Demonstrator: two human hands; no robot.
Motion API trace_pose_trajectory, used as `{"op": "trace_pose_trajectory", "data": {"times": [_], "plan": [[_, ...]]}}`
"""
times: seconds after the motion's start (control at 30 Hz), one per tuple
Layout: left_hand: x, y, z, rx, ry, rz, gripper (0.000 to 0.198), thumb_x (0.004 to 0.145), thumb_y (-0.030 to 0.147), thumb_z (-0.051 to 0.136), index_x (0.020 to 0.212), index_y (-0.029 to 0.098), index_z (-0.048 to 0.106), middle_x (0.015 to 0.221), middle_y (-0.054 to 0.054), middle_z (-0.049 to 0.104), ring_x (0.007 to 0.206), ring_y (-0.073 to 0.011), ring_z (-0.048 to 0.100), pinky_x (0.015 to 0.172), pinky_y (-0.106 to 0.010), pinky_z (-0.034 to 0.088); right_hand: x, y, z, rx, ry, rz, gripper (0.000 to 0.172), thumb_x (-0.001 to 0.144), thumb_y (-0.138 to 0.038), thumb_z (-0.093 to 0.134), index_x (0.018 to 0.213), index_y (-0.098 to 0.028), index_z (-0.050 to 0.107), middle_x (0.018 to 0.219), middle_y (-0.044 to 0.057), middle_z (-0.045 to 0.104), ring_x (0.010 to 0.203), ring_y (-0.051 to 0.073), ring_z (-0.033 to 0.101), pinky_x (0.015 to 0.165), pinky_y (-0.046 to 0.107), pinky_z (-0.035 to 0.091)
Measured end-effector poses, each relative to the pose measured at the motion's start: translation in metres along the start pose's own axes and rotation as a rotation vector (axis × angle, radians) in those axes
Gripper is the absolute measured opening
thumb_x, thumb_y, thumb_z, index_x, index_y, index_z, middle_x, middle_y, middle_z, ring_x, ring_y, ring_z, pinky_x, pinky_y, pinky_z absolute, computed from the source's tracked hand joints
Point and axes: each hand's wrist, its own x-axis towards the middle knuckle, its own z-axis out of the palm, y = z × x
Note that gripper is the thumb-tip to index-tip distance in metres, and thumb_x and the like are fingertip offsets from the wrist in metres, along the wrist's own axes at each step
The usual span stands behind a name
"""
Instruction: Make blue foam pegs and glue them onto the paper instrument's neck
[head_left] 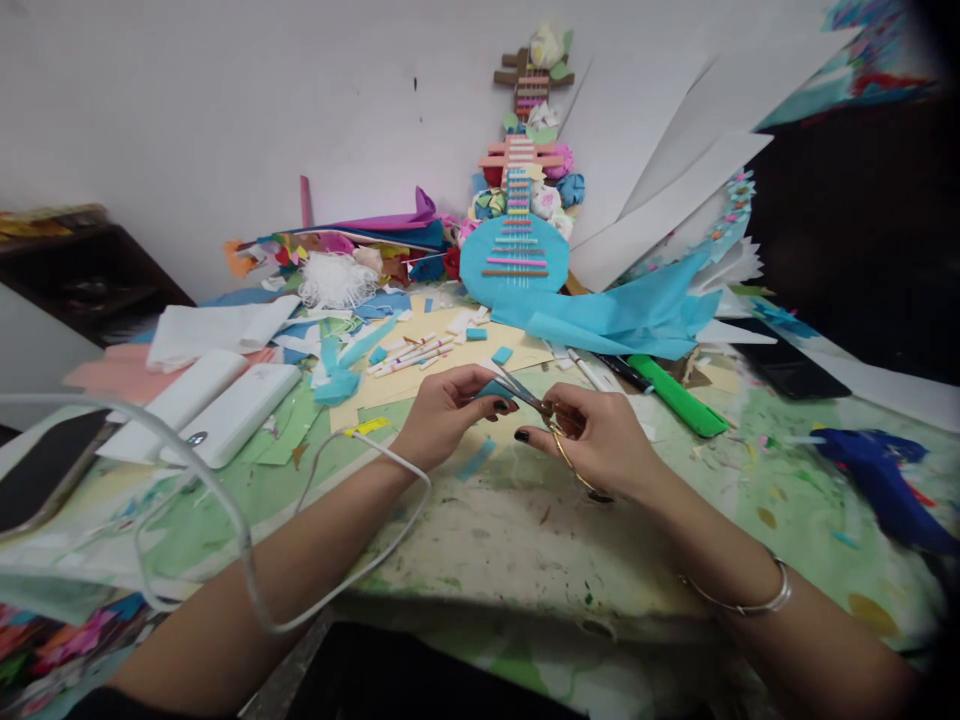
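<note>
My left hand (444,412) pinches a small blue paper piece (495,389) between thumb and fingers. My right hand (596,438) grips small gold-handled scissors (541,410), whose blades meet the blue piece. Both hands hover over a paint-stained green table (510,540). A white cable (255,590) drapes over my left forearm. A thin bracelet (750,603) sits on my right wrist.
A blue paper guitar model (516,250) leans on the wall with paper flowers. Blue paper sheets (622,315), a green marker (679,396), a blue glue gun (877,480), two white power banks (221,405), a phone (45,465) and paper scraps lie around.
</note>
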Motion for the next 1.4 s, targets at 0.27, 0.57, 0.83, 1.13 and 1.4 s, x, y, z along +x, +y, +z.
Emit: {"op": "trace_pose_trajectory", "data": {"times": [0.27,0.57,0.83,1.13,1.4], "plan": [[-0.0006,-0.0009,0.0038,-0.071,0.007,-0.004,0.015,0.070,0.024,0.071,0.078,0.014,0.063,0.076,-0.005,0.071,0.068,-0.0130,0.065,0.066,-0.026,0.053,-0.0011,0.0011,0.0020,-0.038,0.015,-0.051,0.034,0.073,-0.051,0.067,0.072,-0.018,0.059,0.054,-0.005,0.048,0.050,0.009,0.039,0.051,0.022,0.025],[-0.0009,-0.0041,0.0005,-0.045,-0.015,-0.045,0.013,0.071,0.022,0.068,0.079,0.013,0.063,0.077,-0.006,0.072,0.059,-0.0109,0.063,0.055,-0.022,0.051,-0.0017,0.0020,0.0017,-0.059,0.038,-0.061,0.031,0.073,-0.047,0.067,0.070,-0.017,0.062,0.053,-0.004,0.050,0.049,0.008,0.039,0.050,0.022,0.025],[-0.0003,-0.0050,-0.0006,-0.018,-0.030,-0.048,0.012,0.073,0.022,0.066,0.080,0.013,0.062,0.077,-0.007,0.072,0.061,-0.0119,0.063,0.052,-0.022,0.049,-0.0026,0.0005,0.0004,-0.058,0.055,-0.038,0.033,0.072,-0.049,0.067,0.066,-0.018,0.064,0.051,-0.003,0.053,0.048,0.009,0.041,0.050,0.022,0.027],[-0.0003,-0.0045,-0.0002,-0.046,-0.020,-0.076,0.013,0.072,0.024,0.068,0.078,0.013,0.063,0.076,-0.007,0.071,0.060,-0.0115,0.062,0.046,-0.020,0.043,-0.0017,0.0024,0.0003,-0.057,0.061,-0.030,0.032,0.070,-0.049,0.069,0.065,-0.017,0.065,0.050,-0.003,0.052,0.047,0.008,0.039,0.049,0.022,0.026],[-0.0001,-0.0029,-0.0004,-0.032,-0.039,-0.083,0.014,0.073,0.026,0.067,0.077,0.014,0.063,0.070,-0.005,0.069,0.056,-0.0091,0.056,0.042,-0.019,0.036,-0.0009,0.0046,-0.0020,-0.057,0.070,-0.056,0.033,0.069,-0.049,0.071,0.062,-0.017,0.064,0.050,-0.003,0.051,0.047,0.008,0.037,0.049,0.023,0.026]]}}
